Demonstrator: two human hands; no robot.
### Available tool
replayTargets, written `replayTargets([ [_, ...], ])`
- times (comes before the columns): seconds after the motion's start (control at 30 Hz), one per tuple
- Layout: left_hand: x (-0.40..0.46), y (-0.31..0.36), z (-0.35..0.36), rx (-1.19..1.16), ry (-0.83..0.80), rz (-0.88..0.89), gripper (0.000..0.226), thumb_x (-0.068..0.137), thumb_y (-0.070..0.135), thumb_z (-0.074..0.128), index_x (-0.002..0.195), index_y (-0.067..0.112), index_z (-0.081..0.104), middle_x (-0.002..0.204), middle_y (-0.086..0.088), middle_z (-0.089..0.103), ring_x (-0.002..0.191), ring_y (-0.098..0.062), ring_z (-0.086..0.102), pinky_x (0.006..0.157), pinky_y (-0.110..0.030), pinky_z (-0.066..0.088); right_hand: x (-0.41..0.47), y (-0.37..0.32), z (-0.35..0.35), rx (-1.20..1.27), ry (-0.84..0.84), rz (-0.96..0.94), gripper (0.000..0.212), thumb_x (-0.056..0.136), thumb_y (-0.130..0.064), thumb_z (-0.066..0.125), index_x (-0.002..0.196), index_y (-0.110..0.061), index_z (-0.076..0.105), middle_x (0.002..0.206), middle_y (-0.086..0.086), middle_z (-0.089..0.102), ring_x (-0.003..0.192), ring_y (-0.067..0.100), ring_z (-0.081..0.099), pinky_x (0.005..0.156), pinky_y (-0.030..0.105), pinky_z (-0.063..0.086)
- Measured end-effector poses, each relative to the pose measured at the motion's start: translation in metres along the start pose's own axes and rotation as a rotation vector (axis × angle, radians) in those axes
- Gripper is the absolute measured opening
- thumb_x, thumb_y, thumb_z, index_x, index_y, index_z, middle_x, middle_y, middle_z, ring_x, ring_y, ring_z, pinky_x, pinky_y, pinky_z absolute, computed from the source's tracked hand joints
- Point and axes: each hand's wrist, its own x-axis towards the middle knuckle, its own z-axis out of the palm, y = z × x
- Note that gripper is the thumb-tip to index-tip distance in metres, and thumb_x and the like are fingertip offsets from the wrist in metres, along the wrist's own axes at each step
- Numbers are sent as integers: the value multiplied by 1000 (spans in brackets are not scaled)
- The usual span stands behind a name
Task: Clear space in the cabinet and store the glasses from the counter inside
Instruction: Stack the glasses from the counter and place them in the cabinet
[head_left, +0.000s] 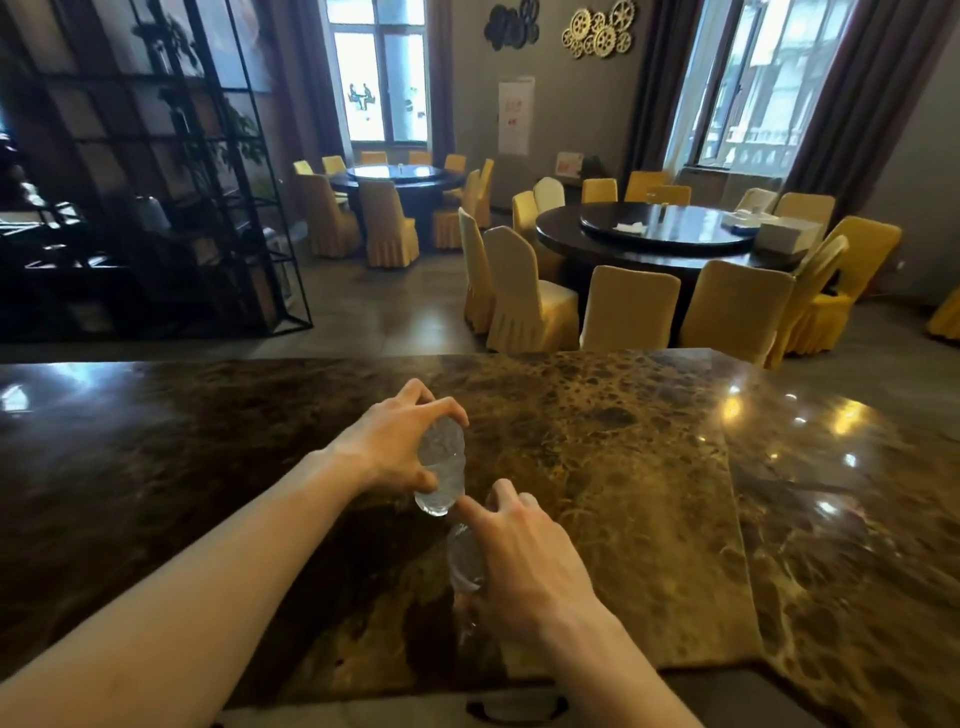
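Over the brown marble counter (597, 441), my left hand (400, 441) grips a clear glass (441, 473) from above, fingers wrapped round its upper part, the glass tilted with its lower end toward me. My right hand (524, 561) is closed on a second clear glass (465, 564), which shows left of the palm and is partly hidden by it. The two glasses nearly touch near the right index fingertip. No cabinet interior is in view; only a dark handle (514, 707) shows below the counter's near edge.
Past the counter's far edge lies a dining room: a round dark table (670, 234) with yellow-covered chairs (628, 306) on the right, another round table (400, 179) further back. A black metal shelf frame (156, 171) stands at the left.
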Motion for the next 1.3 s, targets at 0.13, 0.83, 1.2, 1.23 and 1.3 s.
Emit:
replayTargets([
  [0.13, -43, 2, -9, 7, 9, 37, 73, 67, 32, 88, 122, 55, 46, 120, 13, 34, 114, -17, 46, 90, -35, 55, -28, -39, 2, -29, 2, -1, 86, 73, -44, 83, 143, -39, 35, 127, 4, 42, 109, 22, 46, 84, 35, 51],
  [0.83, -265, 2, 73, 39, -81, 136, 81, 64, 42, 87, 127, 55, 38, 122, 14, 32, 114, -12, 40, 87, -32, 55, -197, -147, 99, 3, -295, 107, 74, 75, -27, 78, 137, -35, 39, 119, 4, 40, 107, 25, 46, 81, 39, 56],
  [1.2, -262, 13, 200, 26, -192, 41, 79, 74, 38, 83, 135, 52, 34, 132, 11, 30, 120, -12, 41, 93, -29, 51, -213, -85, 185, 102, -459, 108, 70, 81, -26, 76, 135, -31, 32, 140, 12, 32, 125, 35, 36, 85, 43, 52],
  [1.23, -259, 13, 215, 18, -206, 21, 80, 74, 37, 83, 136, 51, 34, 134, 11, 29, 120, -14, 42, 93, -30, 52, -213, -79, 194, 109, -482, 107, 70, 83, -25, 75, 137, -31, 31, 143, 14, 30, 129, 38, 34, 88, 46, 52],
  [1.3, -251, 11, 247, 1, -231, -23, 83, 74, 33, 83, 137, 52, 33, 138, 9, 28, 121, -18, 44, 90, -30, 52, -214, -65, 214, 112, -514, 98, 65, 90, -24, 67, 141, -28, 29, 146, 16, 28, 133, 41, 30, 90, 47, 50],
])
